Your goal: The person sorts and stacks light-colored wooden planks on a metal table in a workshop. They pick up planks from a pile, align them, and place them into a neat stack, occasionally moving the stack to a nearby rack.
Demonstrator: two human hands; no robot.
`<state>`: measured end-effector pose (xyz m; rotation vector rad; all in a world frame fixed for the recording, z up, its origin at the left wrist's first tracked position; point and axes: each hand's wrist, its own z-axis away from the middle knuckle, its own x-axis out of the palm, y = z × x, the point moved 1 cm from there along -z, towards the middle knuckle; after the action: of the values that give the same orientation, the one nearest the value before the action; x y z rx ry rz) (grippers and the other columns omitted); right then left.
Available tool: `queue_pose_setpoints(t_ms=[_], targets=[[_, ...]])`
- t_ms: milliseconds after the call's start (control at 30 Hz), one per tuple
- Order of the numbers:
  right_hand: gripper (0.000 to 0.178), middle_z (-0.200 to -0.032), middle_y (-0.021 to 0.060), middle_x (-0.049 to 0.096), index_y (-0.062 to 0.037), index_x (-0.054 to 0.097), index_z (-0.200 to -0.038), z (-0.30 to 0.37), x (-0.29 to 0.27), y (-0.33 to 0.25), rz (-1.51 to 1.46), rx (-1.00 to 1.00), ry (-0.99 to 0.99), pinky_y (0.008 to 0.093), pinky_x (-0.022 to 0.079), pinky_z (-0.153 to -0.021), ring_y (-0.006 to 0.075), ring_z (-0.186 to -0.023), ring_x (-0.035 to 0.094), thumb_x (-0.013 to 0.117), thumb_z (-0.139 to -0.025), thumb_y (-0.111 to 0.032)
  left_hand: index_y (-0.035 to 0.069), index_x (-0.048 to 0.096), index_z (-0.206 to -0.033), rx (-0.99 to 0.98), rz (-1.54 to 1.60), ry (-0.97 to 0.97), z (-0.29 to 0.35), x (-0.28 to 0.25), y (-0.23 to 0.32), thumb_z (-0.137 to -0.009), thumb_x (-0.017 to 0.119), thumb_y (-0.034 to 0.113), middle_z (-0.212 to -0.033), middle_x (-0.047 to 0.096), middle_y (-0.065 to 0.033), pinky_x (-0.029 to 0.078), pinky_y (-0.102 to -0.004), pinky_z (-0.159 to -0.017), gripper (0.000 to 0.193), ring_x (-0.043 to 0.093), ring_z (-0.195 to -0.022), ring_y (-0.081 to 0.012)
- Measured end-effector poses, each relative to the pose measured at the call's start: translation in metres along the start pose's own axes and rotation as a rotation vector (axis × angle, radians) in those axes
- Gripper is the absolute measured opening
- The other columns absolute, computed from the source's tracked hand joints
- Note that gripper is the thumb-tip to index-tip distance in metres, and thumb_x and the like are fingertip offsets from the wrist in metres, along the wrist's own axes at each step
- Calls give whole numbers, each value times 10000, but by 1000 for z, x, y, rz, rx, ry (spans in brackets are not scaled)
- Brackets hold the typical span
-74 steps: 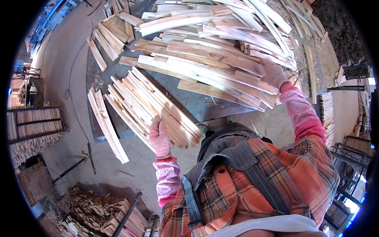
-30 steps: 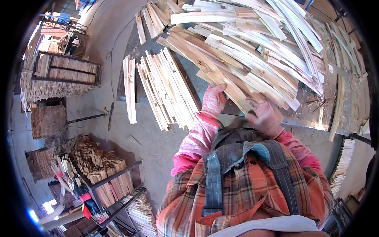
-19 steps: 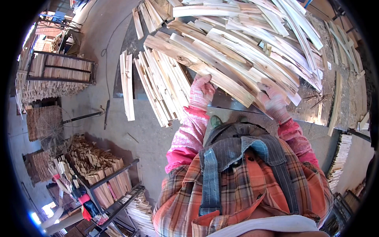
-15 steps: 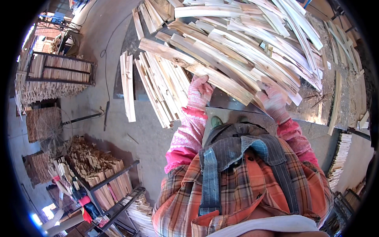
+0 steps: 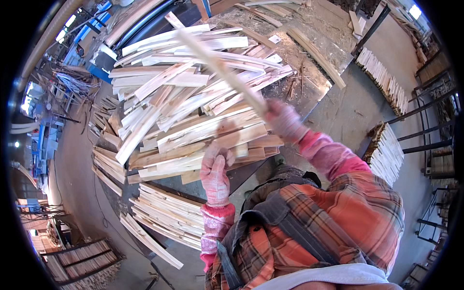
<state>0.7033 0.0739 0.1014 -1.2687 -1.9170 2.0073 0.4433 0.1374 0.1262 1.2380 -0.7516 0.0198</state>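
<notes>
My right hand (image 5: 285,121), in a pinkish knit glove, is closed round the near end of a wooden strip (image 5: 224,72). The strip is raised above the pile and slants away to the far left, blurred by motion. My left hand (image 5: 216,174), gloved alike, is over the near edge of the pile, fingers loosely bent and apart; I see nothing held in it. Just beyond it lies a pale board (image 5: 241,137). Many pale, rough-edged strips (image 5: 188,79) lie heaped across the work table, overlapping at different angles.
A row of strips (image 5: 166,215) lies at the near left, with a few separate strips (image 5: 151,241) beside it. Wood debris covers the table top (image 5: 309,79) at right, near a long board (image 5: 316,57). Stacked wood (image 5: 384,152) stands on the floor at right.
My view has turned to the right. The board that lay between both hands is no longer gripped by both; my right hand now has a strip lifted, and my left hand is apart from it.
</notes>
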Motion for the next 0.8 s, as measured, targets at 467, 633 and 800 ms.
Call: queue_pose_setpoints(t_ms=[467,633,800], targets=[[327,-881,127,706,-70,710,-1087,-176,-277,292,390,398,194,386,526,-795,242,-853,678,591,-913,-319,-15,613,-1290,-214,-326,271,-43,100,-91,-971,632,52,-1088,694,-58,526,-271,-853,326,640,-931,-127],[458,-1158,239,685,-78,661,-1220,-206,-308,350,846,612,0,491,512,-950,415,-1141,637,669,-871,-375,-7,608,-1297,-255,-396,303,-39,119,-103,-971,646,64,-1086,686,-46,526,-260,-836,336,629,-924,-109],[507,-1226,216,669,-48,673,-1191,-226,-297,338,1009,658,-49,479,518,-946,396,-1163,628,686,-862,-433,1,585,-1337,-310,-405,394,-42,145,-103,-976,631,51,-1140,682,-62,523,-252,-859,367,626,-987,-114]])
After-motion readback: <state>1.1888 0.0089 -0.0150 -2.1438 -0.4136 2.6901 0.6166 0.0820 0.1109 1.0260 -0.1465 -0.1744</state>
